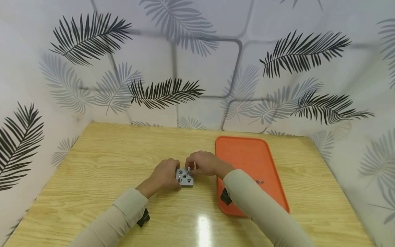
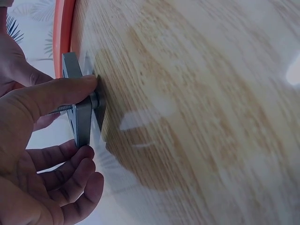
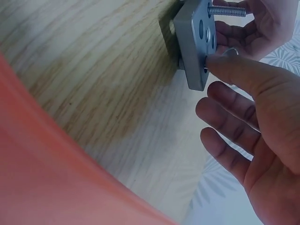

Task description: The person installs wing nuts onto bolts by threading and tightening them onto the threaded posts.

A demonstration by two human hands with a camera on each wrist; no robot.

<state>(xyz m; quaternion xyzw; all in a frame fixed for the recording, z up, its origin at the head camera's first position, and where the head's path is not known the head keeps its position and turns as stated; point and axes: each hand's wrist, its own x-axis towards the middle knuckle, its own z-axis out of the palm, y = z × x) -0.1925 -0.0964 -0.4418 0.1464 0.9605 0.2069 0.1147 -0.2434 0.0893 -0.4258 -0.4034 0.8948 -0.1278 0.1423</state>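
Note:
A grey square metal plate (image 1: 186,183) with several round holes is held just over the table, bolt heads below its underside. My left hand (image 1: 165,174) grips it by opposite edges, thumb on the near side. A threaded bolt (image 3: 227,10) sticks up through the plate beside that hand. At the far right corner my right hand (image 1: 204,163) pinches a small shiny wing nut (image 3: 230,51) over another bolt position, thumb tip right at the plate's face. The fingertips partly hide the wing nut. The other right fingers are spread loosely.
An orange tray (image 1: 240,145) lies to the right, under the right forearm. Small metal pieces (image 1: 259,181) rest in it. The wooden table (image 1: 123,147) meets a leaf-patterned wall covering (image 1: 197,113) at the back. A bright reflection shows near the front.

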